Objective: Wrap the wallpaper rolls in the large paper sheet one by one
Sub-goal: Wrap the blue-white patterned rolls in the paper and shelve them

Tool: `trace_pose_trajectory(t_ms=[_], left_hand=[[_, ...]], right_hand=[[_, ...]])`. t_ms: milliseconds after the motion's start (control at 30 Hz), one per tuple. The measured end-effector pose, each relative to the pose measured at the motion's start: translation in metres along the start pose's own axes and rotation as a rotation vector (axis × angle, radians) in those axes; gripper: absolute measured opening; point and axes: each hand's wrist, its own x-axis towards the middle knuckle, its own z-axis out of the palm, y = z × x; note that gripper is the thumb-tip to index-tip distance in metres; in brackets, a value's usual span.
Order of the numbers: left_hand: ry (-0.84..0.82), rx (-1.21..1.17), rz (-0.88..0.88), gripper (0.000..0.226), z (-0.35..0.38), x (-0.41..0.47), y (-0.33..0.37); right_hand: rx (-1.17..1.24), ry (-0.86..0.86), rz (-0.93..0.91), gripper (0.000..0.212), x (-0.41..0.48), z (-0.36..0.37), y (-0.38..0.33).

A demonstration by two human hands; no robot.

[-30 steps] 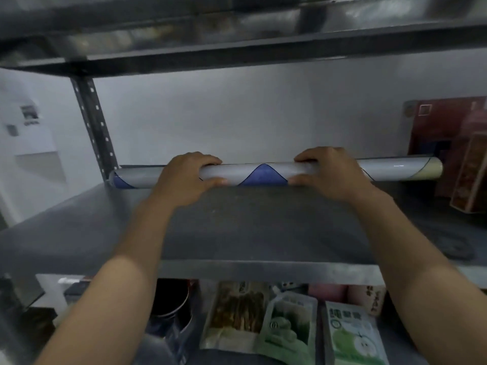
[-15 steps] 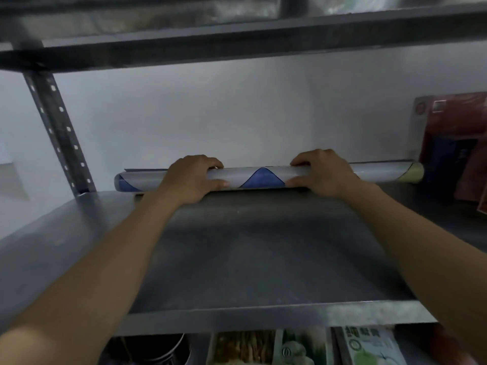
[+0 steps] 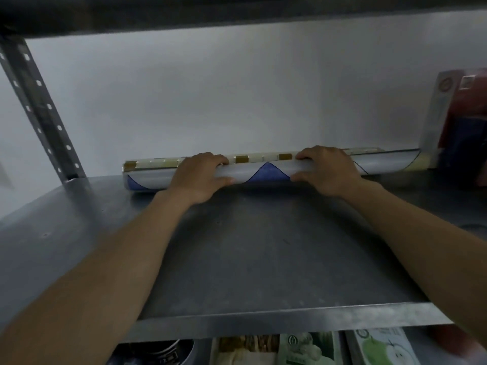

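Far left: perforated metal upright (image 3: 39, 106) of the rack, slanted in the wide-angle view, white wall behind. Grey metal shelf (image 3: 250, 259) spans the frame, another shelf board (image 3: 237, 9) overhead.

Wallpaper roll (image 3: 266, 172), white with blue wave print, lies lengthwise at the back of the shelf, near the wall, its left end close to the upright. Just behind and against it is a second roll (image 3: 253, 158) with tan and brown squares, mostly hidden.

Left hand (image 3: 200, 177) grips the wave-print roll left of centre: fingers curled over the top, thumb on the front side. Blue wave peak shows between the two hands. Right hand (image 3: 326, 169) grips the same roll right of centre, same hold, fingers over the top, thumb in front. Both forearms are stretched out over the shelf.

Right end of the roll is cream-coloured and sits just beside a red and blue package (image 3: 463, 122) standing upright at the far right.

Below the shelf edge: dark round container (image 3: 158, 351), food packets, green apple-print packet (image 3: 379, 349).
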Motion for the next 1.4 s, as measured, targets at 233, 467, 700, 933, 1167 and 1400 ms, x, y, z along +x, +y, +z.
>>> trace_pose_trajectory(t_ms=[233, 467, 700, 933, 1167, 1400], left_hand=[[0.009, 0.032, -0.008, 0.043, 0.006, -0.001, -0.001], [-0.019, 0.099, -0.014, 0.043, 0.009, -0.001, 0.003], [-0.066, 0.056, -0.011, 0.053, 0.008, -0.003, 0.008], [-0.044, -0.024, -0.061, 0.059, -0.012, -0.009, 0.023], [0.018, -0.143, -0.083, 0.058, -0.033, -0.032, 0.039], [0.064, -0.213, -0.077, 0.059, -0.043, -0.065, 0.06]], right_hand=[[-0.058, 0.006, -0.011, 0.048, 0.0, 0.007, -0.002], [-0.053, 0.004, 0.001, 0.048, 0.0, 0.014, -0.001], [-0.047, -0.005, -0.007, 0.056, -0.004, 0.011, -0.007], [0.031, -0.048, -0.043, 0.063, -0.011, -0.004, -0.019], [0.192, -0.014, -0.047, 0.067, -0.027, -0.02, -0.027], [0.306, 0.023, -0.035, 0.067, -0.053, -0.028, -0.041]])
